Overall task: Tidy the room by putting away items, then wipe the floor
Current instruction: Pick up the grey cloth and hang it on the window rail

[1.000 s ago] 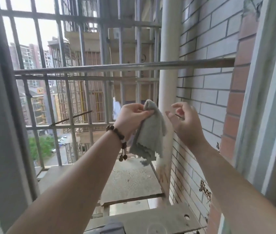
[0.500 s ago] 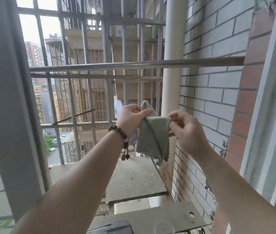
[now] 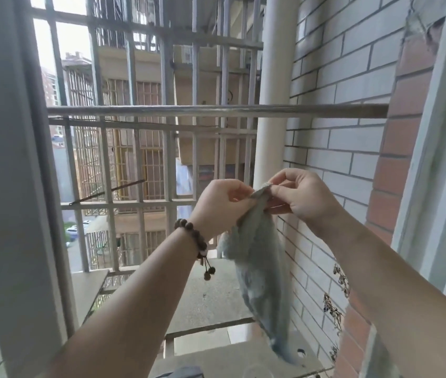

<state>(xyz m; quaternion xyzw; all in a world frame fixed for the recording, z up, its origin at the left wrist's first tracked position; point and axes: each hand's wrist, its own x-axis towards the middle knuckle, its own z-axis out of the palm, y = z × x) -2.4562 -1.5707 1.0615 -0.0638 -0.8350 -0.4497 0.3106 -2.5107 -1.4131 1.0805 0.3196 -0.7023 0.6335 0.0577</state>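
Note:
A grey-green cleaning cloth (image 3: pixel 261 271) hangs down long and blurred outside the window. My left hand (image 3: pixel 220 207), with a bead bracelet on its wrist, pinches the cloth's top edge. My right hand (image 3: pixel 302 196) pinches the same top edge just to the right, the two hands almost touching. Both arms reach out below a horizontal metal rail (image 3: pixel 216 111).
Metal security bars (image 3: pixel 167 148) close off the space ahead. A white drainpipe (image 3: pixel 272 88) runs down the brick wall (image 3: pixel 352 77) at right. Concrete ledge slabs (image 3: pixel 208 298) lie below the hands. A grey window frame (image 3: pixel 6 186) stands at left.
The hands have come together at the cloth's top edge and the cloth now hangs stretched out long, where it was bunched between the hands before.

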